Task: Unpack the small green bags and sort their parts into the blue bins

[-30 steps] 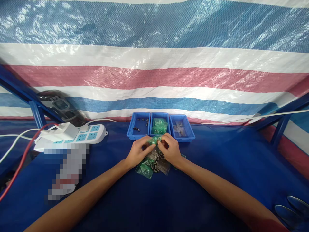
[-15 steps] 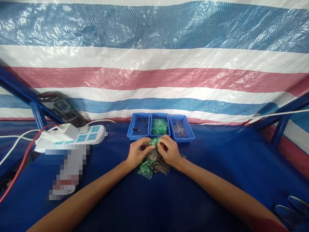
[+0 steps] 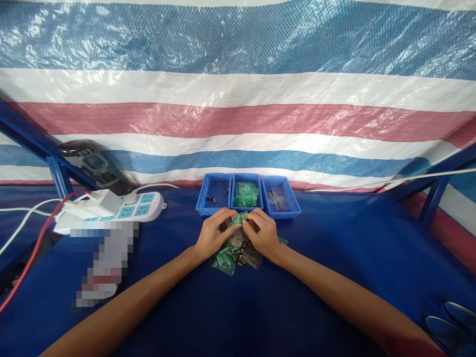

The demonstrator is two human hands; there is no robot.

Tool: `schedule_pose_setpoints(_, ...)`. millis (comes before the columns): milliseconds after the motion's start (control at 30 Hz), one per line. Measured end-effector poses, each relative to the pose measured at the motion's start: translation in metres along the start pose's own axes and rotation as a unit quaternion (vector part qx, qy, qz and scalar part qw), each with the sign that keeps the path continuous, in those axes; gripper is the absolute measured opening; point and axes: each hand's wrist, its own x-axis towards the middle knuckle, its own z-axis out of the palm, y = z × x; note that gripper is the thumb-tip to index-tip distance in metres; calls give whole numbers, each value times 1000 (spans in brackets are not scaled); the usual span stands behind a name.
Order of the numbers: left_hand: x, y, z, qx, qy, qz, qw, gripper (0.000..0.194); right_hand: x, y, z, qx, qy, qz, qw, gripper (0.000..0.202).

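Between my two hands is a small green plastic bag (image 3: pixel 239 218), pinched from both sides. My left hand (image 3: pixel 215 233) holds its left side with thumb and fingertips, and my right hand (image 3: pixel 263 234) grips the right side. Under and just in front of them lies a pile of green and clear bags (image 3: pixel 224 263) with small dark metal parts. Beyond my hands stand three blue bins: the left one (image 3: pixel 203 204) has a few loose dark parts, the middle one (image 3: pixel 235 208) green bags, and the right one (image 3: pixel 293 214) clear bags.
A white power strip (image 3: pixel 152 210) with plugs and cables lies at the left, with a dark device (image 3: pixel 97 166) behind it. A striped sheet (image 3: pixel 238 119) hangs behind the blue table (image 3: pixel 334 238). A white cable crosses at the right, above some glasses (image 3: pixel 442 329).
The green bag between my hands looks more bunched up, and my left fingers have shifted slightly around it. The bins and the pile look the same.
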Motion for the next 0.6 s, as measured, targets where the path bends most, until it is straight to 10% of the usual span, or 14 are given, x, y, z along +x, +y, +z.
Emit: schedule_pose_setpoints(600,2,-10,3,-59,41,-73,995,19,3,-4,-3,12,16,50,999,14)
